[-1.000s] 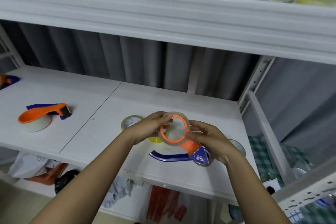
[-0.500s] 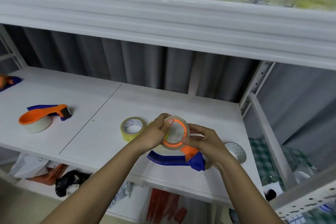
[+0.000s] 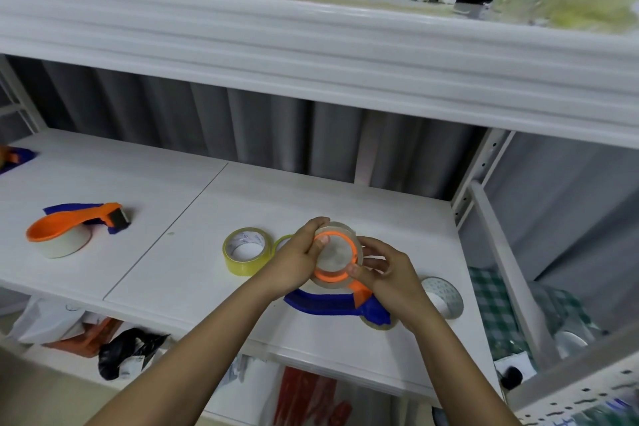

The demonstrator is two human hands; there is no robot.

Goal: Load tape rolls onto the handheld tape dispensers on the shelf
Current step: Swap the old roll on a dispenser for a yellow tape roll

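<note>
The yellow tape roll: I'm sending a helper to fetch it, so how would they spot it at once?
Look at the white lower shelf, just right of the seam between its two boards. The yellow tape roll lies flat there, just beside the left hand. It is free of any dispenser, unlike the white roll in the orange dispenser far left.

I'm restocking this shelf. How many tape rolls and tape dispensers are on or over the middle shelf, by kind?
Dispensers: 3: one in the hands, a loaded one at left, one cut off at the far left edge.
Rolls: 6: clear in the hands, white at left, yellow, one behind the left hand, white at right, one under the dispenser head.
Total: 9
</note>
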